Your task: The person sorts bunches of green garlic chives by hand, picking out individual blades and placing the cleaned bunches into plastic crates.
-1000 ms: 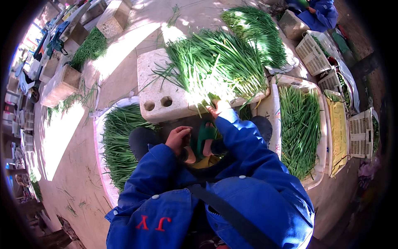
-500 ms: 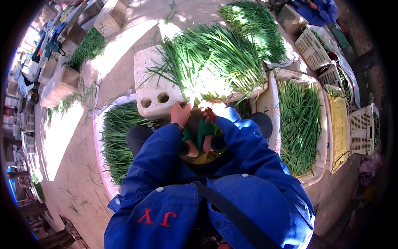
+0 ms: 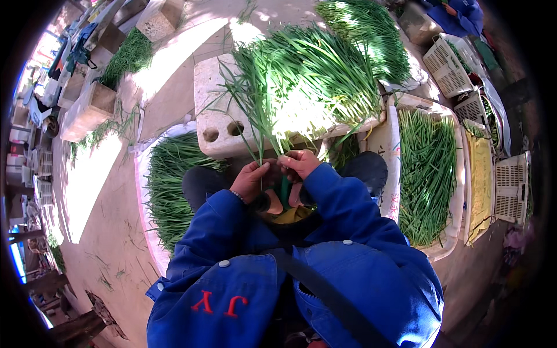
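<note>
A thick pile of long green chives (image 3: pixel 313 75) with pale stem ends lies on a white foam block (image 3: pixel 217 124) in front of me. My left hand (image 3: pixel 249 181) is closed around a few chive stalks (image 3: pixel 259 130), pinched near their lower ends, with the leaves pointing away over the block's edge. Close beside it, my right hand (image 3: pixel 300 164) has thumb and fingers pressed together on the pale ends of chive stalks at the pile's near edge; how many it grips is hidden. Both hands hang between my knees, just short of the block.
Lined containers of chives stand to my left (image 3: pixel 180 191) and right (image 3: pixel 429 174). Another heap (image 3: pixel 371 40) lies beyond the pile. White plastic crates (image 3: pixel 447 68) line the right side. Foam blocks (image 3: pixel 87 113) sit at left. A person in blue (image 3: pixel 458 16) is at the far right.
Both hands have drawn back toward me from the edge of the block. The left hand now holds a few stalks pulled partly out from the pile. My view has shifted slightly.
</note>
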`<state>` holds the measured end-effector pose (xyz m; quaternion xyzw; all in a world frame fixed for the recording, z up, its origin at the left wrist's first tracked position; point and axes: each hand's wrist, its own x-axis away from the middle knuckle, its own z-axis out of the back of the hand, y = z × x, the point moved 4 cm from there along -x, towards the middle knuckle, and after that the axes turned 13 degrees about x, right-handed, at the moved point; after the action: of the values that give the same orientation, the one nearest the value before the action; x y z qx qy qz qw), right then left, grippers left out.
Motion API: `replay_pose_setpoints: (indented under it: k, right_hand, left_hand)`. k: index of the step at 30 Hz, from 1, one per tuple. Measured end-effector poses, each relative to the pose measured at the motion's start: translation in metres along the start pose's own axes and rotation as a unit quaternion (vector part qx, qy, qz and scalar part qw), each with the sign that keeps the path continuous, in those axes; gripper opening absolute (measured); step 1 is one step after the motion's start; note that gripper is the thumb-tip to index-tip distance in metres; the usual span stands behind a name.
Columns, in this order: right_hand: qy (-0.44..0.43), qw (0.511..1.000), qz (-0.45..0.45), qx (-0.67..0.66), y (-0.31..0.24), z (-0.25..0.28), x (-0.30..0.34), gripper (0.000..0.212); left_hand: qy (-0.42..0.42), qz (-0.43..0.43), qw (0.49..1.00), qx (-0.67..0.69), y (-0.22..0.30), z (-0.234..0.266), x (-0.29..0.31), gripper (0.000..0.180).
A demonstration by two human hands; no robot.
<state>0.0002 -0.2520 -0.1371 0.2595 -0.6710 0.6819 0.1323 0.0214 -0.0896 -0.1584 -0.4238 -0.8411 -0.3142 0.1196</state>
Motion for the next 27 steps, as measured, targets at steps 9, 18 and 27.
replay_pose_setpoints:
  k: [9,18,27]
  right_hand:
    - [0.124,0.888,0.124,0.426,-0.002,-0.018,-0.006,0.034]
    - [-0.077,0.931,0.046,0.353,-0.011,-0.018,0.028,0.041]
    - [-0.078,0.918,0.177,0.347,-0.012,-0.038,0.030,0.039]
  left_hand:
    - [0.052,-0.028,0.998,-0.015,0.003,-0.019,-0.049,0.034]
    - [0.012,0.043,0.997,0.062,0.005,-0.002,-0.022,0.039]
    - [0.096,0.014,0.989,0.110,-0.014,0.002,-0.016,0.032]
